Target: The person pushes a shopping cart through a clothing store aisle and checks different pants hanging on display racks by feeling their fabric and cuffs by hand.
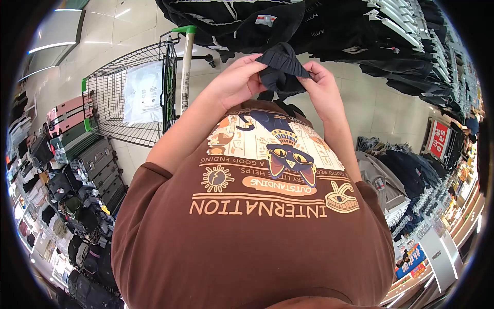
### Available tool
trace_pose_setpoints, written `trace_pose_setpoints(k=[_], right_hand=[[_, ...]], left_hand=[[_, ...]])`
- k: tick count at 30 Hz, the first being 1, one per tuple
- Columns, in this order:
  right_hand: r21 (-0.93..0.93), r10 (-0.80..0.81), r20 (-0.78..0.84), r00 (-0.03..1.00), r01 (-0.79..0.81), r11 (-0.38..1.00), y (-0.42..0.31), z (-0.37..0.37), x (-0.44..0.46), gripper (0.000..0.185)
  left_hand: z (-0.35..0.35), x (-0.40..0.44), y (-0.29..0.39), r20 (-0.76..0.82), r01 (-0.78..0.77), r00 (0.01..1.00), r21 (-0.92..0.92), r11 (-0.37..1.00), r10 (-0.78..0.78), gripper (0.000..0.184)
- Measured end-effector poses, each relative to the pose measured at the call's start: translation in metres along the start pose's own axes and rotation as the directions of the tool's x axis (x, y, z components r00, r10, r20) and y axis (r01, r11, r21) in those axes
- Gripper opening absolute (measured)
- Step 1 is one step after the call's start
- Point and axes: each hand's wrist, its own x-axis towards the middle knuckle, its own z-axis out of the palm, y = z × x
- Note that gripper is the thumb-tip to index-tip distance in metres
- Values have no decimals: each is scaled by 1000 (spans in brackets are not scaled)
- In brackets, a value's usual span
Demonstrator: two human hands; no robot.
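Note:
Both hands hold a black garment [282, 69] with a gathered, elastic-looking edge, up in front of my chest. My left hand [239, 82] pinches its left side between thumb and fingers. On the other side, my right hand [320, 85] grips the edge with closed fingers. The cloth is bunched and folded, and a dark part of it seems to hang down behind the brown printed shirt [247, 247] that I wear. Just beyond the garment, dark clothes [231, 20] hang on a rack.
To the left stands a wire shopping cart [128, 92] with a clear plastic package [143, 92] in it. Suitcases [100, 167] line the left side. More hanging clothes [381, 177], white hangers [399, 23] and a red sale sign [439, 140] are at the right.

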Motion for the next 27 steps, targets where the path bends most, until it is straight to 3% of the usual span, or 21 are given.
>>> trace_pose_setpoints(k=[2, 4, 5, 6, 9, 12, 15, 16, 19, 20, 21, 22, 23, 25, 27], right_hand=[[180, 67, 61, 996, -77, 981, 8, -8, 1, 20], [474, 64, 48, 997, -79, 877, -11, 8, -9, 20], [606, 62, 43, 997, -75, 792, -17, 14, -12, 22], [724, 42, 163, 986, -148, 674, -15, 12, -11, 28], [813, 179, 260, 949, -315, 490, -24, 14, -16, 34], [831, 181, 275, 944, -328, 450, -23, -4, -11, 40], [793, 136, 265, 955, -296, 532, -23, -11, -15, 37], [749, 179, 186, 966, -257, 610, -24, -9, -16, 35], [497, 202, 5, 979, -178, 850, -30, 8, -15, 30], [357, 173, -17, 985, -156, 921, -27, 11, -15, 29], [207, 135, -35, 990, -125, 970, -25, 14, -14, 27], [12, 57, -159, 986, -56, 998, -23, 22, -13, 24], [-100, 36, -182, 983, -55, 993, -19, 21, -13, 20], [-334, -146, -259, 955, 53, 941, -8, 19, -7, 13], [-574, -128, -296, 946, -69, 816, -12, 10, -5, 18]], left_hand=[[-2, -5, 2, 158, 81, 986, -193, 978, -50, 34], [-10, -3, 1, 378, 219, 923, -364, 905, -72, 43], [-8, -3, 1, 370, 226, 926, -375, 899, -79, 45], [0, -5, 4, 360, 232, 929, -386, 893, -86, 46], [14, -14, 11, 287, 202, 954, -410, 889, -84, 49], [9, -20, 12, 286, 200, 956, -461, 865, -69, 49], [12, -22, 8, 215, 161, 973, -390, 907, -80, 44], [15, -21, 8, 169, 132, 982, -341, 931, -78, 42], [24, -18, 7, 33, 18, 999, 147, 989, -23, 36], [17, -15, 4, 74, -35, 997, 509, 860, -3, 31], [14, -7, 7, 228, -268, 963, 838, 475, 141, 28], [13, -8, 6, 251, -306, 939, 921, 242, 235, 25], [15, -9, 7, 293, -306, 902, 952, -9, 316, 24], [3, -1, 2, 263, -192, 850, 962, -197, 456, 27], [-9, 2, 0, 242, -93, 805, 953, -288, 541, 30]])
